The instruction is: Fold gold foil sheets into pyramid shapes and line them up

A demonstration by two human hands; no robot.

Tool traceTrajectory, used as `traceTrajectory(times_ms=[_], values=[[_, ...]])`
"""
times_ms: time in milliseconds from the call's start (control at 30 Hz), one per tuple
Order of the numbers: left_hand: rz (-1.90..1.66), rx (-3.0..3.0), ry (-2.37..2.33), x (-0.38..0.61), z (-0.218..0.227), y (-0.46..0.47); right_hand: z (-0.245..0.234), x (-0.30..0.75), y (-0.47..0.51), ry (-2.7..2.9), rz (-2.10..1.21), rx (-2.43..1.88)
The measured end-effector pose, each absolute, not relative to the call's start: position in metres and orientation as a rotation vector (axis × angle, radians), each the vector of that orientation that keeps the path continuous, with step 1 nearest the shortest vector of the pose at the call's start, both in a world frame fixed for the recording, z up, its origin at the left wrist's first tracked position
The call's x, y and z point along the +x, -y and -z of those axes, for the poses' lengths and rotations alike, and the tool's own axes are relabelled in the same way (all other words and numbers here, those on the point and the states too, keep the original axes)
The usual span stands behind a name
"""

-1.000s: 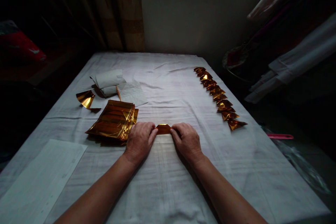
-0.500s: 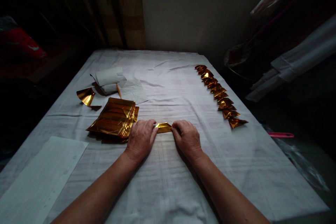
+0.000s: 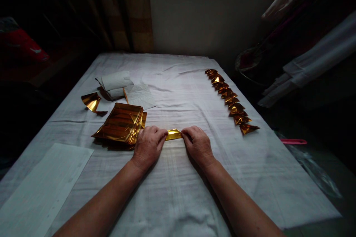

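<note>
Between my two hands a small gold foil paper (image 3: 174, 134), folded into a narrow strip, lies low over the cloth. My left hand (image 3: 148, 143) pinches its left end with thumb and fingers. At the other end, my right hand (image 3: 198, 143) pinches it the same way; the fingertips cover both ends. Close beside my left hand is a stack of gold foil sheets (image 3: 119, 123), its edges uneven. Off to the right, a row of folded gold foil pieces (image 3: 230, 100) runs along the table, overlapping one another.
A white cloth (image 3: 178, 192) covers the table. Behind the stack are crumpled grey-white paper (image 3: 115, 81) and a curled gold foil scrap (image 3: 91, 102). A pale sheet (image 3: 41, 189) lies at the front left. Past the right edge show a pink handle (image 3: 293, 141) and hanging clothes (image 3: 319, 55).
The top edge of the foil strip looks flatter and its shape slightly narrower. Both hands keep their pinch in nearly the same place. The view has shifted slightly.
</note>
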State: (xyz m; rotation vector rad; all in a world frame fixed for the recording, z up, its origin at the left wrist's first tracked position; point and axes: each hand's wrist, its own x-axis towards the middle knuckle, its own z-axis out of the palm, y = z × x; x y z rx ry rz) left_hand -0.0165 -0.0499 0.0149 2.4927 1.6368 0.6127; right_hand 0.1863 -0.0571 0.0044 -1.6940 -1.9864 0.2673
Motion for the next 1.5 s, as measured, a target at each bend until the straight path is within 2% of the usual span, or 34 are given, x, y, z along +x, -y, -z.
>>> traceTrajectory(times_ms=[133,267,533,767,1000,1267,1500], values=[[-0.589,2.535,-1.633,-0.017,-0.015,0.051,-0.003,0.184,0.059,2.011,-0.155,-1.675],[-0.559,2.566,-1.644,-0.016,-0.015,0.051,-0.006,0.173,0.064,2.266,-0.033,-1.549],[-0.533,2.575,-1.64,-0.016,-0.015,0.05,-0.017,0.17,0.068,2.575,-0.202,-1.556],[-0.51,2.571,-1.65,-0.017,-0.016,0.052,-0.017,0.195,0.071,2.553,-0.28,-1.742],[-0.575,2.698,-1.519,-0.004,-0.017,0.059,-0.016,0.194,0.071,2.55,-0.291,-1.75],[-0.279,2.669,-1.322,-0.002,-0.008,0.057,-0.013,0.196,0.072,2.52,-0.279,-1.712],[-0.308,2.776,-1.367,-0.032,0.001,0.066,-0.011,0.195,0.071,2.488,-0.338,-1.722]])
